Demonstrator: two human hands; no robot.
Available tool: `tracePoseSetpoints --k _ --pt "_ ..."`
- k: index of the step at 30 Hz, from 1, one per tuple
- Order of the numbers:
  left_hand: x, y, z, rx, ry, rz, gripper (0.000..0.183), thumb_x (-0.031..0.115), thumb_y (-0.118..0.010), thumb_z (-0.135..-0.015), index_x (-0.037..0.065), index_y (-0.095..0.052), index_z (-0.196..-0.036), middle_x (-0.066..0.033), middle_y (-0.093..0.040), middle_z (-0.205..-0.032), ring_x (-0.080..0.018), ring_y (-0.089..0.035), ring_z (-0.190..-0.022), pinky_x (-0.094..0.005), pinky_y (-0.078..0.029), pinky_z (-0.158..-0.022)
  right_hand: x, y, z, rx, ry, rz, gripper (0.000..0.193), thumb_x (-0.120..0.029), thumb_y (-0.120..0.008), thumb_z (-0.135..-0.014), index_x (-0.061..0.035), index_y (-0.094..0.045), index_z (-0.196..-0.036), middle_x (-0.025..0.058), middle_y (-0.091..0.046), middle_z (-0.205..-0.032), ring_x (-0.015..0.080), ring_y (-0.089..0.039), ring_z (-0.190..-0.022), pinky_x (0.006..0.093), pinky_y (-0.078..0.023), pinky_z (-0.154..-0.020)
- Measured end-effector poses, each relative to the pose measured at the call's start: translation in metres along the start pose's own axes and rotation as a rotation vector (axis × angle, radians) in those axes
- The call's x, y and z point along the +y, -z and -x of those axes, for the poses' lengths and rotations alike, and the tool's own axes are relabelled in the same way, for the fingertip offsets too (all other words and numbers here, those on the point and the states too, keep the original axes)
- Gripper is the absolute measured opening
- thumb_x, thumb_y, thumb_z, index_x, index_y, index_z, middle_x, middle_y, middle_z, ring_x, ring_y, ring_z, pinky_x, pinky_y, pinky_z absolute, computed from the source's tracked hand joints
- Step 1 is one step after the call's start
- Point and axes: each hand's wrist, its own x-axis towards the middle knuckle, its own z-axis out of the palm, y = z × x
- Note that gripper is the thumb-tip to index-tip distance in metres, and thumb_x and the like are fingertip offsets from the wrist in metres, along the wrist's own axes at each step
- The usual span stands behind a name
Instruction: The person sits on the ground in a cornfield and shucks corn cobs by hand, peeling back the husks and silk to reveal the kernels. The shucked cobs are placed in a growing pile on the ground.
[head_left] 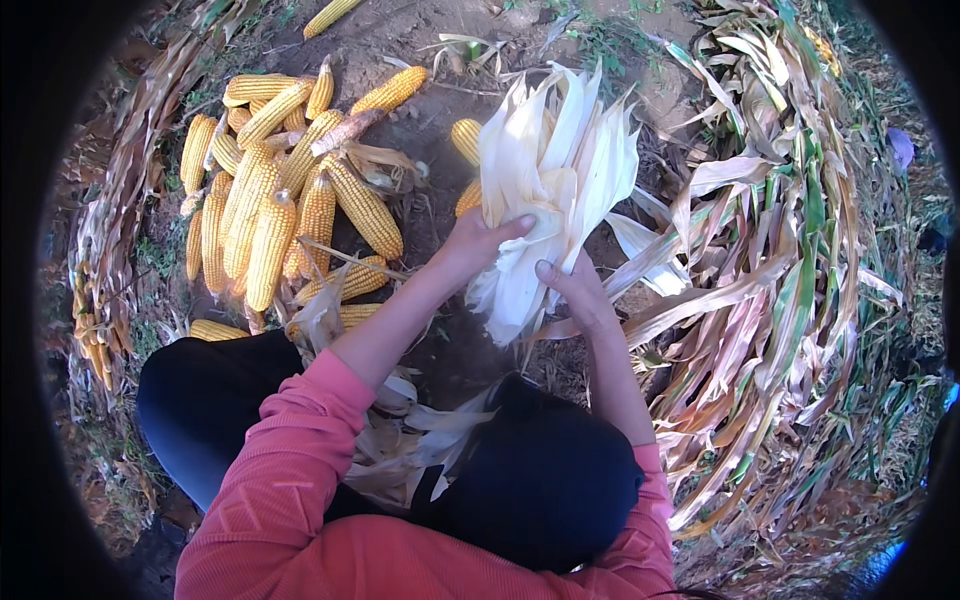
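Note:
A big bunch of pale, dry corn husks [565,165] fans out in front of me, its leaf tips pointing away. My left hand [484,243] is closed round its left side, the thumb lying across the leaves. Lower on the right side, my right hand [580,292] grips the same husks with its thumb pressed on them. Whether anything lies inside the bunch is hidden. Just left of it, two yellow corn cobs [466,142] lie on the soil, partly covered by the husks.
On the left is a heap of husked yellow corn cobs [252,215]. Dry corn stalks and leaves [765,300] are piled along the right. Loose husks [405,445] lie between my legs. A single cob [330,16] rests at the far edge.

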Motion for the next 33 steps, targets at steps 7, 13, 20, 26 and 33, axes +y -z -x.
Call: tracePoseSetpoints --k 7,13,20,26,33 --pt "0.038 -0.010 0.022 -0.023 0.160 0.217 0.040 0.024 -0.063 -0.088 -0.002 -0.054 -0.117 -0.0110 -0.064 -0.104 -0.0166 -0.065 -0.084 -0.0303 -0.054 -0.074 -0.044 -0.031 -0.003 0.061 -0.152 0.013 0.058 -0.020 -0.073 -0.077 0.0021 -0.049 -0.125 0.0113 -0.060 -0.112 0.0190 -0.057 -0.103 0.0319 -0.044 -0.089" --pt "0.088 -0.014 0.048 -0.241 0.241 0.712 0.056 0.040 -0.067 -0.082 -0.001 -0.052 -0.117 -0.0150 -0.064 -0.102 -0.0221 -0.067 -0.085 -0.0395 -0.058 -0.075 -0.110 -0.064 0.004 -0.022 -0.187 0.206 0.054 -0.027 -0.065 -0.083 0.0031 -0.049 -0.125 0.0123 -0.059 -0.116 0.0194 -0.057 -0.105 0.0309 -0.043 -0.091" --pt "0.156 -0.028 0.102 -0.279 0.091 0.719 0.056 0.023 -0.077 -0.075 -0.002 -0.052 -0.117 -0.0149 -0.064 -0.101 -0.0244 -0.066 -0.087 -0.0401 -0.057 -0.079 -0.179 -0.104 0.016 -0.238 0.182 0.811 0.062 -0.025 -0.058 -0.081 0.0053 -0.040 -0.132 0.0214 -0.053 -0.124 0.0287 -0.050 -0.118 0.0357 -0.039 -0.097" --pt "0.193 -0.056 0.144 -0.263 0.009 0.835 0.047 0.012 -0.075 -0.076 -0.002 -0.053 -0.115 -0.0150 -0.064 -0.101 -0.0245 -0.066 -0.088 -0.0390 -0.056 -0.081 -0.221 -0.149 0.048 -0.119 0.186 1.535 0.069 -0.035 -0.057 -0.081 0.0056 -0.037 -0.133 0.0241 -0.034 -0.140 0.0348 -0.034 -0.131 0.0391 -0.032 -0.107" --pt "0.237 -0.021 0.188 -0.180 -0.259 0.769 0.037 0.028 -0.062 -0.080 0.003 -0.058 -0.107 -0.0131 -0.065 -0.092 -0.0261 -0.065 -0.077 -0.0406 -0.055 -0.069 -0.254 -0.199 0.098 -0.417 0.509 1.177 0.086 -0.043 -0.065 -0.078 0.0026 -0.027 -0.140 0.0219 -0.029 -0.145 0.0324 -0.025 -0.136 0.0377 -0.022 -0.111"
